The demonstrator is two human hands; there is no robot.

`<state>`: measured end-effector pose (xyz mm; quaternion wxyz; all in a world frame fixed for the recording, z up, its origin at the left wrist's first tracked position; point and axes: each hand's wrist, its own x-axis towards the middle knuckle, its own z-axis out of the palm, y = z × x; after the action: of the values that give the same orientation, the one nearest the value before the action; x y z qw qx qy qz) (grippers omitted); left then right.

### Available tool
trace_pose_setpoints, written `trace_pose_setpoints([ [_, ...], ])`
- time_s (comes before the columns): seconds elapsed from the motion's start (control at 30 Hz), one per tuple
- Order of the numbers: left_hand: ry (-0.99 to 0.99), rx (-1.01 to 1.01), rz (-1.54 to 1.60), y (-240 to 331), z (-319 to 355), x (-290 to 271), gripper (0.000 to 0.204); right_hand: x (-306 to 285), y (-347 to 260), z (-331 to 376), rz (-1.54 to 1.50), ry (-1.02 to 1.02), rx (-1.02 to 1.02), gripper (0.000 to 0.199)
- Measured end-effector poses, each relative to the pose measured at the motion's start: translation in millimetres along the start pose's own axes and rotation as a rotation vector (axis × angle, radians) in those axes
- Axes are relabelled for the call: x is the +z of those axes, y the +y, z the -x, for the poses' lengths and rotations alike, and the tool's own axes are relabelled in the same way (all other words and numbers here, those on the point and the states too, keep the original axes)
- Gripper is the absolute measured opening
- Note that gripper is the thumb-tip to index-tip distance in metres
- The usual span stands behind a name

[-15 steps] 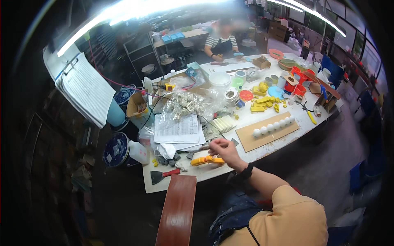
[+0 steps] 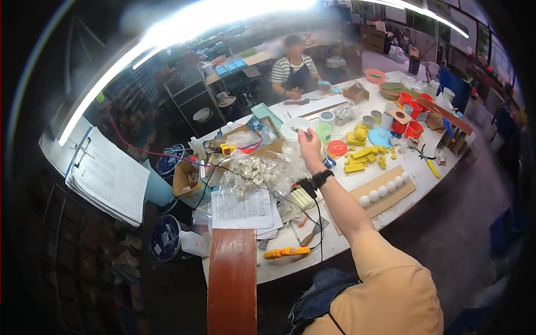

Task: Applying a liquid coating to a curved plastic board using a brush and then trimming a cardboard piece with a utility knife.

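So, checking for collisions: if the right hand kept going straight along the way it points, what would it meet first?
Probably the white bucket just beyond the right hand, which holds a small tool over it; depth is unclear.

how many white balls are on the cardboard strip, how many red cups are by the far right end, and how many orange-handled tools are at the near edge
White balls on the cardboard strip: 5
Red cups: 4
Orange-handled tool at the near edge: 1
Total: 10
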<state>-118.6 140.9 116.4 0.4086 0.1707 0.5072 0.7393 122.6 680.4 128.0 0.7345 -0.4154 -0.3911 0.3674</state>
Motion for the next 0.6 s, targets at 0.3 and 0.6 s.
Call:
trace_pose_setpoints([
  [0.3, -0.162, -0.193, -0.082, -22, -41, 38, 0.075, -62, -27, 43, -0.161, -0.541, 0.544, 0.037],
  [0.6, -0.648, -0.451, -0.183, -60, -90, 121, 0.075, -254, -91, 146, -0.275, -0.389, 0.905, 0.029],
])
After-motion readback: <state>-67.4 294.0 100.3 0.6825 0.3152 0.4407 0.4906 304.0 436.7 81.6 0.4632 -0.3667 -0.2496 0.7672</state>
